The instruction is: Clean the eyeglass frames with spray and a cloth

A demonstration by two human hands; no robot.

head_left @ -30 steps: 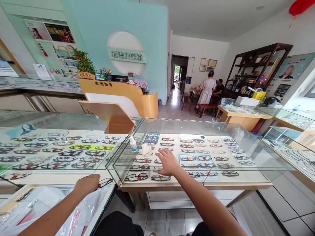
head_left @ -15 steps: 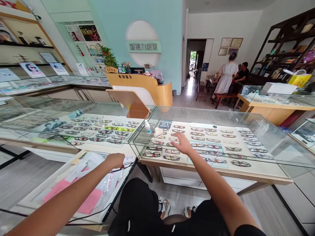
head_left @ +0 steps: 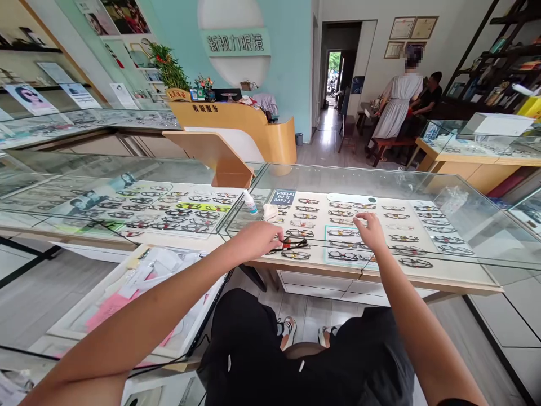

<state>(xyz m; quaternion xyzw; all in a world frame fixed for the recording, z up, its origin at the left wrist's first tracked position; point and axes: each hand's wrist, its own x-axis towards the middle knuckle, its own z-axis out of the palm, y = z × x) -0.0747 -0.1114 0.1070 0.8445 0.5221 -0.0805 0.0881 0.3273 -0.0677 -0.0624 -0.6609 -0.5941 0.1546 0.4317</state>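
My left hand (head_left: 265,239) is closed on a pair of dark-framed eyeglasses (head_left: 295,243) with a red tag, held over the near left part of the glass display case (head_left: 359,183). My right hand (head_left: 370,230) hovers above the same glass, fingers apart and holding nothing. Under the glass, several rows of eyeglasses (head_left: 406,238) lie on a white base. Left of the hands, a small white spray bottle (head_left: 249,202) stands on the glass, with a crumpled white cloth (head_left: 270,212) beside it.
A pulled-out drawer (head_left: 169,265) at my left holds papers and pink sheets (head_left: 112,307). A wooden stand (head_left: 215,155) sits on the counter behind the bottle. A yellow service desk (head_left: 279,138) is further back. Two people (head_left: 399,101) are at the far right.
My left hand has carried the eyeglasses from over the drawer rightward to over the display case. My right hand has shifted right across the glass. The view has tipped down a little.
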